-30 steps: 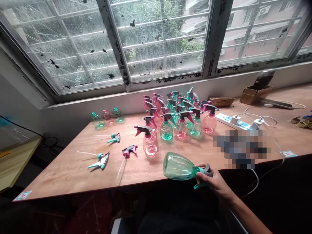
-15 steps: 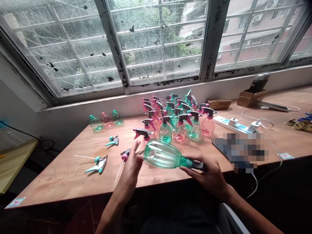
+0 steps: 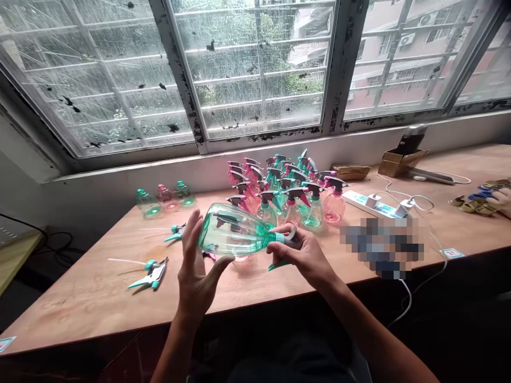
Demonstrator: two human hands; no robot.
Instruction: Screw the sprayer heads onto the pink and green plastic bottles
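**Green spray bottle held on its side above the table's near edge**

A wide, grimy barred window (image 3: 255, 69) runs behind a long plywood table (image 3: 99, 303). Toward the back of it a crowd of assembled spray bottles (image 3: 297, 199), pink and green, stands upright; a white power strip (image 3: 361, 202) lies just to its right; three headless bottles (image 3: 162, 197) stand well apart to its left, near the sill.

You have the green spray bottle (image 3: 233, 234) in the air over the near edge, lying sideways, base to your left and neck to your right; it looks empty. Your left hand (image 3: 197, 279) is open, fingers spread against the base and thumb under the belly, cupping rather than clamping. Your right hand (image 3: 307, 258) is wrapped closed around the neck and the trigger head (image 3: 294, 242); the green lever pokes out below your fingers. Loose trigger sprayers (image 3: 154, 268) with thin dip tubes lie on the table to your left; another person's hand (image 3: 503, 201) shows at the far right edge.

Judging by the thin clear plastic, the bottle should weigh next to nothing; the walls will likely dent under a hard squeeze, and the smooth, rounded belly is apt to slip. The collar under the trigger head looks like the stiffest place to grip. Steady the base with a flat palm; go easy on the lever.
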